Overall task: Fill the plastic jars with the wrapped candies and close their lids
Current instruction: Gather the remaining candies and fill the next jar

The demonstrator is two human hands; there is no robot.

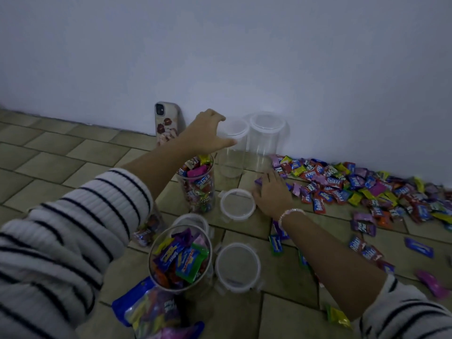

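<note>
My left hand [208, 133] reaches to the wall and grips the top of an empty clear jar [232, 157], thumb in front and fingers over its rim. A second empty jar [266, 140] stands to its right with a lid on. My right hand [271, 194] lies palm down at the left end of the pile of wrapped candies [354, 189], with a purple candy [258, 180] pinched at its fingertips. Two open jars are full of candies, one in the middle [195, 189] and one nearer to me [181, 258]. Loose lids [237, 204] [237, 265] lie on the floor.
A phone [167, 123] leans against the white wall. An open candy bag [146, 311] lies at the bottom. Another candy-filled jar [149, 228] is partly hidden behind my left sleeve. Stray candies [418, 247] are scattered over the tiled floor at the right.
</note>
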